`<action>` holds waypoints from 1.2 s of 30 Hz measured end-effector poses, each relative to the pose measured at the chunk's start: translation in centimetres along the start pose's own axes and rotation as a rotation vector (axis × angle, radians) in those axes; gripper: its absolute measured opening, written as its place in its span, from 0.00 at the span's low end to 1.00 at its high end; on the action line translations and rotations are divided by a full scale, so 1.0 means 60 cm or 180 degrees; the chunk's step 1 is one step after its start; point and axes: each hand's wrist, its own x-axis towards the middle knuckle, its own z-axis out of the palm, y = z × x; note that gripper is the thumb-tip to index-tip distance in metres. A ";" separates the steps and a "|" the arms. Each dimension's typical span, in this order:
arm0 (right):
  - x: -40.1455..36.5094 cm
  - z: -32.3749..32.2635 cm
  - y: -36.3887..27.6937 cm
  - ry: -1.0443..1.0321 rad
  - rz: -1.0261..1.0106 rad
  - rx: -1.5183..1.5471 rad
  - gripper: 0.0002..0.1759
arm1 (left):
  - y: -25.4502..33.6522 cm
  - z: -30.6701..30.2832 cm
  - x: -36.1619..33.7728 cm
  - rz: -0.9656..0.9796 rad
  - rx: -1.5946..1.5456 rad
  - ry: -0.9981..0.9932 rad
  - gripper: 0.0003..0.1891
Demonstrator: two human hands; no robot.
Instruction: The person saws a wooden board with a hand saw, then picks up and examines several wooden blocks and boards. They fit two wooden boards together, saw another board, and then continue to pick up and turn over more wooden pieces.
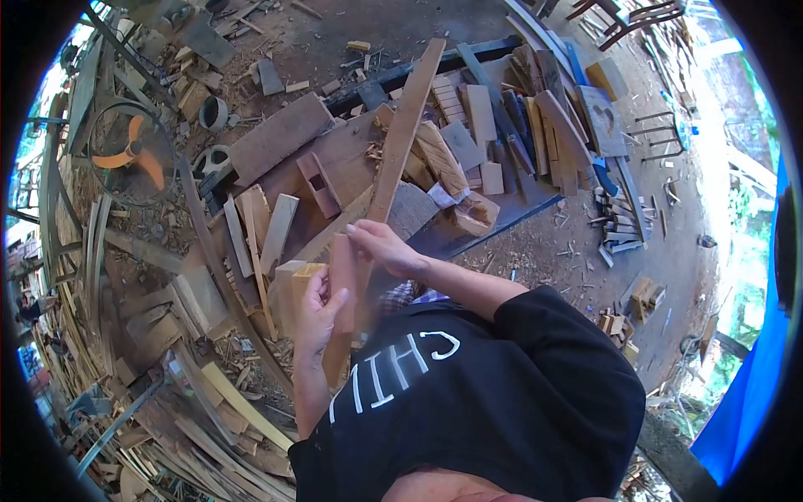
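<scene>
In front of my chest I hold a reddish-brown wooden block (341, 272) upright. My left hand (314, 316) is closed on its lower part, with the thumb across the near face. At the block's upper end, the fingers and thumb of my right hand (383, 248) pinch its edge. Beneath them a long wooden plank (407, 125) slants across the workbench toward my body. Just left of the block stand pale squared timber pieces (287, 289), partly covered by my left hand.
A low workbench (493, 222) carries stacked boards, a mortised block (319, 185) and a carved timber piece (442, 159). An orange-bladed fan (132, 153) stands at left. Wood offcuts and curved strips (209, 443) cover the floor. At right are a stool (661, 134) and more offcuts (621, 226).
</scene>
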 end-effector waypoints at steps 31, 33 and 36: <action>-0.100 -0.045 0.056 0.1055 0.0067 0.0285 0.08 | -0.151 0.000 -0.063 0.0517 -0.0051 -0.0240 0.22; -0.101 -0.038 0.060 0.1007 0.0111 0.0260 0.08 | -0.153 -0.005 -0.072 0.0535 -0.0029 -0.0162 0.23; -0.098 -0.025 0.063 0.0966 0.0242 0.0384 0.10 | -0.155 -0.006 -0.092 0.0607 -0.0092 -0.0034 0.23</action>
